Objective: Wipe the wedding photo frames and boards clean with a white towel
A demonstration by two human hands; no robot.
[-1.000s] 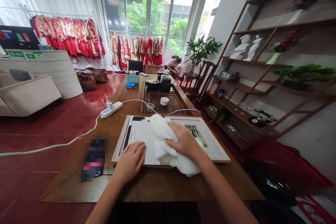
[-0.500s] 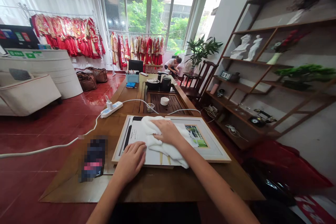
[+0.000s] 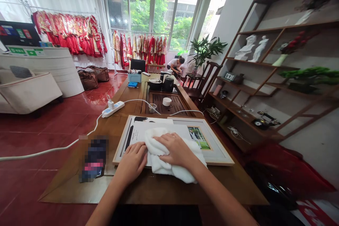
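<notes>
My right hand (image 3: 176, 150) presses on a bunched white towel (image 3: 172, 171), with the thumb and fingers gripping its folds. Under the towel is a white printed panel (image 3: 169, 128), lying over a light wood picture frame (image 3: 226, 153). The towel hangs past the frame's near edge. My left hand (image 3: 134, 157) rests flat on the panel's left near part, fingers stretched and close beside the towel. A photo with greenery (image 3: 202, 139) shows in the right half of the frame. What lies beneath the panel and towel is hidden.
A power strip (image 3: 113, 109) with a white cable lies on the wooden table (image 3: 225, 187). Left of the frame is a blurred-out phone-like object (image 3: 94, 159). Beyond stand a tea tray (image 3: 180, 106) and a white cup (image 3: 166, 101). Another person (image 3: 176, 65) bends over near the window.
My right hand has drawn the towel toward me and slightly right, so more of the panel's upper part shows. My left hand has stayed in almost the same place.
</notes>
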